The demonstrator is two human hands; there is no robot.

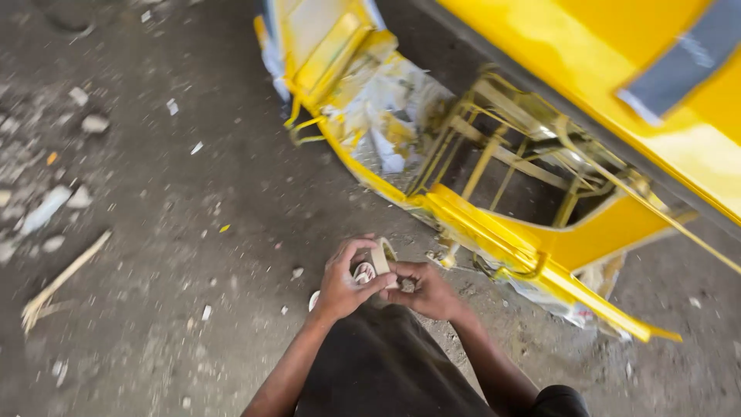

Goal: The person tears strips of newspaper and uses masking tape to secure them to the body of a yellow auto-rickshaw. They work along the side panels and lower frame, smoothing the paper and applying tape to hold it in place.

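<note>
In the head view, both hands are seen low in the centre of the frame, brought together over a dark garment at the lower edge. The left hand (pixel 341 279) is curled, with its fingers bent over the top of a roll of beige masking tape (pixel 380 255) and its thumb pressed against the side of the roll. The right hand (pixel 427 291) is closed loosely, its fingertips set against the roll from the other side, so that the roll is held between the two hands. The roll is positioned upright on its edge, just above the knuckles of the right hand and touching both hands. A small white round object (pixel 363 272) is visible between the left palm and the roll; its kind cannot be told. Directly beyond the hands, a yellow painted vehicle frame (pixel 494 232) is located, with open tubular bars inside it and crumpled masking paper (pixel 386 108) spattered with yellow fixed along its upper left part. A glossy yellow body panel (pixel 602 54) occupies the upper right corner. The ground (pixel 154 232) is dark, dusty concrete, scattered with white chips and stones, and a pale wooden stick (pixel 62 279) lies at the left, well apart from the hands.
</note>
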